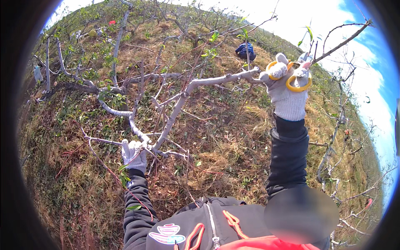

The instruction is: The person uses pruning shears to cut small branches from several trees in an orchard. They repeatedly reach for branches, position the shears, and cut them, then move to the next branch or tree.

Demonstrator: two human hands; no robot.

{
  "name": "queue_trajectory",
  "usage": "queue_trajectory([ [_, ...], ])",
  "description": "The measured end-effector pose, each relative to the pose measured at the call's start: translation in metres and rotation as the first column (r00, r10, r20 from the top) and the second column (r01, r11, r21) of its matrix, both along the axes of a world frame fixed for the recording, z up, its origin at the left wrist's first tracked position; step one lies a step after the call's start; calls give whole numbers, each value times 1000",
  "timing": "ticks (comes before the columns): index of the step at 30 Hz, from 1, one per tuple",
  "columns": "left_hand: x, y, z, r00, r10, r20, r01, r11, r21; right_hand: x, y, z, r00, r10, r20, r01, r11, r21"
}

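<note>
My left hand (135, 154), in a pale knit glove, grips a grey branch of a leaf-sparse tree near where several limbs meet. From that junction a thick forked limb (178, 109) rises to the right. My right hand (289, 98), also gloved, is raised at the limb's far end. Its fingers pass through the yellow ring handles (299, 89) of a pair of shears. The blades are largely hidden behind the glove. A darker, thinner branch (343, 42) extends up and right beyond this hand.
Thin reddish shoots (109, 170) cross before my left sleeve. Dry grass (215, 156) and leaf litter cover the sloping ground. Whitish trunks (118, 40) stand left, more bare branches (331, 147) right. A person in blue (245, 51) is low on the slope ahead.
</note>
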State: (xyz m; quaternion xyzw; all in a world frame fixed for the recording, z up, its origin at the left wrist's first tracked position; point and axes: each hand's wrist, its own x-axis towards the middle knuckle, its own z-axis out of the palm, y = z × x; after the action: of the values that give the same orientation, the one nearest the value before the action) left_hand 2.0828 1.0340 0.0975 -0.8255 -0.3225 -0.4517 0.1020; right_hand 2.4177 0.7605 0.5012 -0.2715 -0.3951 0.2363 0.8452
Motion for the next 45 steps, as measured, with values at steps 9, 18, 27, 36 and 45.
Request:
queue_trajectory([
  [9, 0, -1, 1, 1000, 18, -17, -18, 1000, 13, 43, -4, 19, 941, 337, -10, -336, 940, 59],
  [18, 1, 4, -2, 998, 39, -47, -38, 999, 29, 47, -16, 15, 890, 419, 177, -425, 905, -8],
  [27, 1, 7, -3, 997, -51, 63, 54, 998, -41, 17, -43, -51, 877, 320, 358, -217, 929, -300],
  [36, 3, 54, -78, 999, 16, -34, -23, 972, -234, -67, -83, -180, 833, 545, 93, -242, 510, -825],
  [45, 4, 73, -94, 997, -64, 41, 72, 963, -259, -97, -83, -220, 770, 637, -23, -277, 303, -912],
])
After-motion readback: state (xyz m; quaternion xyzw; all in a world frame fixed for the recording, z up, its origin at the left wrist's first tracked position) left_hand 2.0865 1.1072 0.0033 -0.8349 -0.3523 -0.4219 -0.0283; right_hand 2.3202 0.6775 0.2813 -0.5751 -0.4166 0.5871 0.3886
